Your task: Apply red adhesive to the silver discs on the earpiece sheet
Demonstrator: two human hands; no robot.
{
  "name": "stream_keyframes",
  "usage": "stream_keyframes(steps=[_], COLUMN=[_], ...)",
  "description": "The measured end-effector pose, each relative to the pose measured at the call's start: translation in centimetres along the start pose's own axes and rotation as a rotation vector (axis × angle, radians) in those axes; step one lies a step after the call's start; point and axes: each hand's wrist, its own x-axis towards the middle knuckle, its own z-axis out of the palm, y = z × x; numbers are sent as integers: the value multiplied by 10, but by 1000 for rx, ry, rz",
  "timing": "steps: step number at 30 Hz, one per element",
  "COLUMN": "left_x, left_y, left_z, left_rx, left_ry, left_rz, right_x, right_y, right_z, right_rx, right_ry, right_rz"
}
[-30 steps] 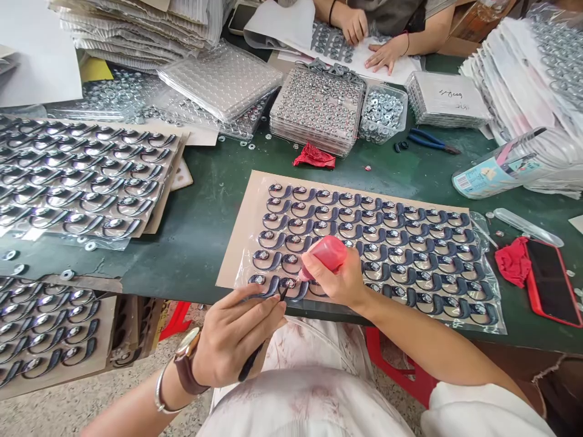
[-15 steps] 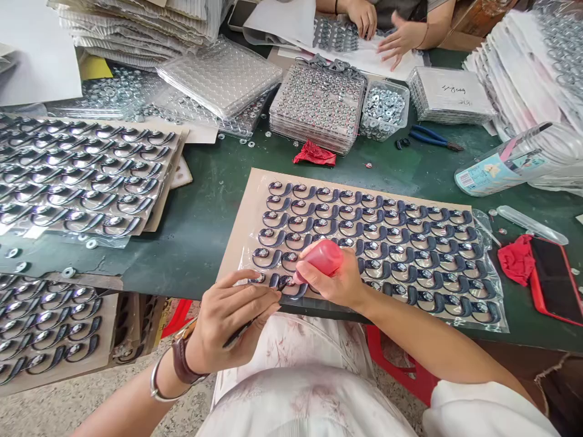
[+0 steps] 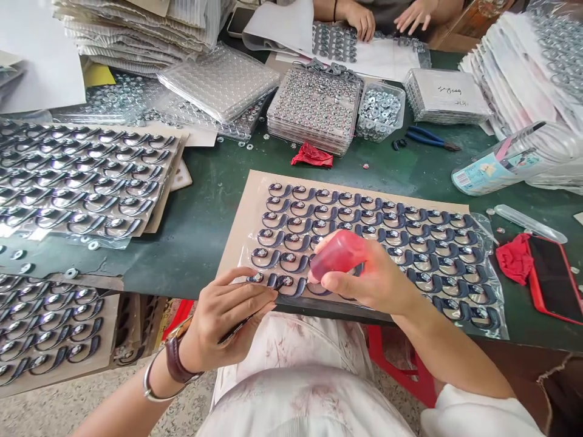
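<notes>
My left hand (image 3: pixel 234 306) is closed on slim black tweezers (image 3: pixel 235 331), held like a pen. Their tip reaches a dark curved piece (image 3: pixel 286 281) with a shiny round stud, in the front row of a card. My right hand (image 3: pixel 376 276) is wrapped round a soft translucent red squeeze bottle (image 3: pixel 339 254), tilted with its nozzle end down to the left, just right of that piece. Rows of the same curved pieces lie under clear film on the tan card (image 3: pixel 241 209); my right hand hides some of them.
More filled cards (image 3: pixel 77 176) lie at left. Behind are stacked clear trays (image 3: pixel 314 100), a tub of metal rings (image 3: pixel 380 109), blue-handled pliers (image 3: pixel 428 137) and a red scrap (image 3: pixel 312 155). A plastic jar (image 3: pixel 505 161) and a phone (image 3: pixel 553 273) are at right. A co-worker's hands (image 3: pixel 362 21) are across the table.
My right hand has lifted back a little to the right, turning the red bottle away from the piece. My left hand has shifted slightly left. The co-worker's one hand has risen off the sheet.
</notes>
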Motion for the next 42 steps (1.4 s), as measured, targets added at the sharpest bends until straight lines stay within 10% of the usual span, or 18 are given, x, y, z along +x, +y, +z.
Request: stream_keyframes(steps=[10,26,42], left_x=[3,26,27], left_y=[12,28,30], left_z=[0,34,43], left_rx=[37,182,215], left_ry=[-66,-170,-223], left_rz=[11,280,344], right_x=[-2,-30,-22], right_y=[3,53,53], right_z=[-19,1,4], right_rx=[95,121,-59], right_ry=[-4,441,352], right_rz=[45,-145,-134])
